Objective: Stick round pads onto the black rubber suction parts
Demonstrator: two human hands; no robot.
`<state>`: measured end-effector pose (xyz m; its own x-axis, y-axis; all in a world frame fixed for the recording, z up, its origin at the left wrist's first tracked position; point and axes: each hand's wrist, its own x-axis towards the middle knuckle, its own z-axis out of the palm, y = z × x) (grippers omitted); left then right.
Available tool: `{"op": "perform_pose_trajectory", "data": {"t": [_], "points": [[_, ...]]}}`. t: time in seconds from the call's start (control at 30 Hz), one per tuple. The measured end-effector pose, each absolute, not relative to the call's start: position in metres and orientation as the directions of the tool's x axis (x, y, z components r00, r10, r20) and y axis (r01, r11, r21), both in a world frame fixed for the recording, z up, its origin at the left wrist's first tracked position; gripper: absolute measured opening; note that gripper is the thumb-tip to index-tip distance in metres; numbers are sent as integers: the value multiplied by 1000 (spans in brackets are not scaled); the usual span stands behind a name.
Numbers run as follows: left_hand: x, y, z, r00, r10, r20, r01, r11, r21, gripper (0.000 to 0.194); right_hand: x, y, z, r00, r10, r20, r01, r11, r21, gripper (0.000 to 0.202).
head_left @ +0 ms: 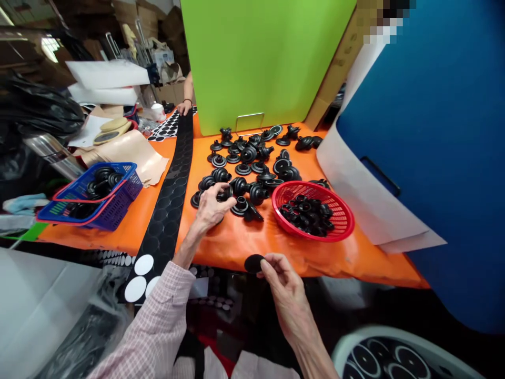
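My left hand [213, 206] reaches into a group of black stepped round parts [248, 153] on the orange-covered table. Its thumb and fingers are closed round one black round part [224, 193], partly hidden by the fingers. Nearer to me, at the table's front edge, my right hand [284, 279] pinches a thin black disc [253, 263] between thumb and fingers. Left of my left hand runs a long black strip of round cut-outs [168, 216]. White circles [136, 289] show at its near end.
A red basket [343, 223] of small black parts stands to the right. A blue basket [110, 213] holds more black pieces at left. Green [272, 63] and blue [442, 147] panels rise behind and right. Another person's hand [184, 107] rests at the strip's far end. A white tub [343, 342] sits below right.
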<state>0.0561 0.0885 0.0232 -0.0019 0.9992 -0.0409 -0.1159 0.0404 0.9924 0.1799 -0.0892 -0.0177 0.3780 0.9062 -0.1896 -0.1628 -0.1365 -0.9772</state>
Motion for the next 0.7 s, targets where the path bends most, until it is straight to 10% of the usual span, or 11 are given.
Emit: {"op": "perform_pose_trajectory", "data": {"t": [0.4,0.7], "points": [[28,-11,22,289,878,-382,-551,479,683,31,174,-85,9,322,947,-1,7,-4,-1000,25],[12,-50,2,111,904,-413,-445,417,793,31,175,-97,7,360,917,-174,-122,-138,-983,29]]}}
